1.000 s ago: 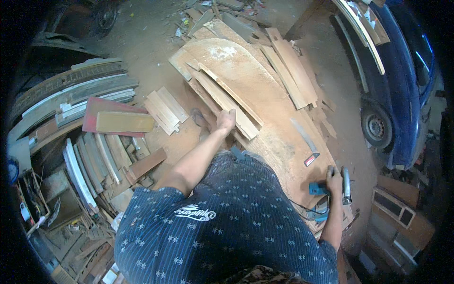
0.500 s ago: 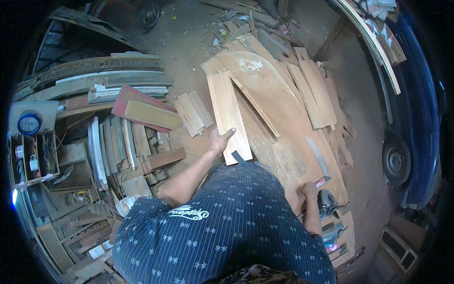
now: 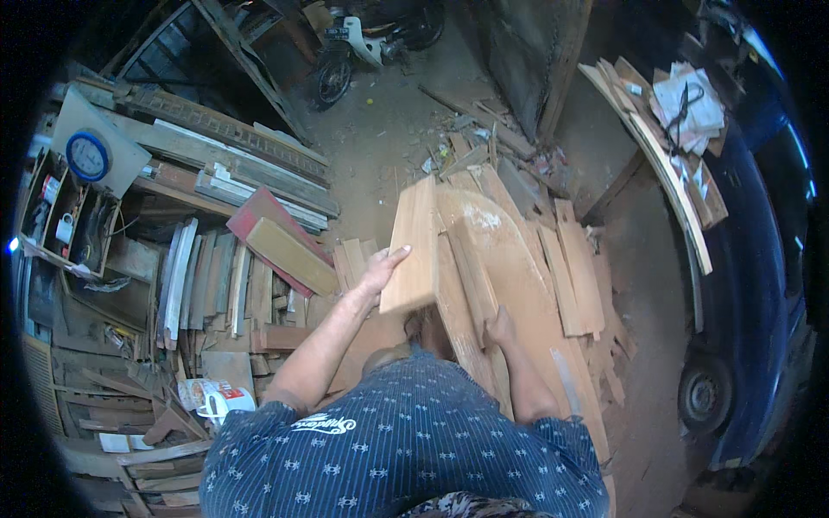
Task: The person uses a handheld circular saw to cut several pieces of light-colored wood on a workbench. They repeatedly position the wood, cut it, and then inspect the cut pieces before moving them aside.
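My left hand [image 3: 382, 269] grips a pale wooden board [image 3: 411, 246] by its left edge, thumb on top, and holds it tilted over the work surface. Closed around the near end of a narrower wooden board [image 3: 471, 268], my right hand [image 3: 499, 328] is just to the right of the first board. Beneath both lies a large dusty wooden panel [image 3: 527, 302] with a curved outline marked by sawdust. A flat metal saw blade [image 3: 566, 380] rests on the panel near my right forearm; its handle is hidden.
Stacked planks [image 3: 224, 164] and short offcuts fill the left side, beside a red board [image 3: 268, 216]. A white container [image 3: 226, 401] stands lower left. Loose boards [image 3: 574, 276] lie on the panel's right. A dark blue vehicle [image 3: 760, 233] is at far right, a motorcycle [image 3: 363, 52] at the back.
My right hand has left the saw's area and now grips the narrower board. My left hand has raised and tilted its board. The view has tipped up, bringing the motorcycle into sight.
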`<state>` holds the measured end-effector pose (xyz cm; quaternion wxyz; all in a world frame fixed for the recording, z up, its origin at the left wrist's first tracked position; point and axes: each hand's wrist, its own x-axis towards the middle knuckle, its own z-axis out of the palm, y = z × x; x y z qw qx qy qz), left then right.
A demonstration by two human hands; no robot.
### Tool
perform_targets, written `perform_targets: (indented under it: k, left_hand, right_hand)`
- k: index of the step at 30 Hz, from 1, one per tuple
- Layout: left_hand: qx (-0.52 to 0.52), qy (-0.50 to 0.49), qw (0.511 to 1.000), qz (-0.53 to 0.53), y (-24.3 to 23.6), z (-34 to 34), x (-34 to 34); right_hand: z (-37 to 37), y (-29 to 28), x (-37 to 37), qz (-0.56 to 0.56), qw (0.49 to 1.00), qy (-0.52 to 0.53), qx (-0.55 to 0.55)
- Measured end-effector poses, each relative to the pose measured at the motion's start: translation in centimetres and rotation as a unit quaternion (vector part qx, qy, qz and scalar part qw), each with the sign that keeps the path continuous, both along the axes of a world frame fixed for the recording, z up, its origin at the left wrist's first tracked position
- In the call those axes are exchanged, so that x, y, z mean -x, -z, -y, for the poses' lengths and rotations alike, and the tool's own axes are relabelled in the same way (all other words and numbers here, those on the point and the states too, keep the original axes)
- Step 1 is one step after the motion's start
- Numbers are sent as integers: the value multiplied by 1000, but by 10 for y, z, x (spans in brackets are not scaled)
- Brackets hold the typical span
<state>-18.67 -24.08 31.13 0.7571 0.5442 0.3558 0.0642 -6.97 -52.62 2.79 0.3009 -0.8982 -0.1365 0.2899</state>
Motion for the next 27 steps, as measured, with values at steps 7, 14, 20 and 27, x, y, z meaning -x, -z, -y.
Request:
perform_targets:
  k: [7,14,20,27]
  left_hand:
    - [189,-11,979,79,-17,-66,-55]
    - [278,4,949,148,-6,-108,-94]
    - [196,-25,970,142,-4,-110,-94]
    - [-203,-170,932,247,-32,-77,-87]
  right_hand:
    - [9,-77,17,-426,821,252,-285]
    - [-14,-78,38,-406,806,291,-317]
    - [-18,-84,43,-412,816,264,-307]
    - [-4,-95,26,-383,839,261,-287]
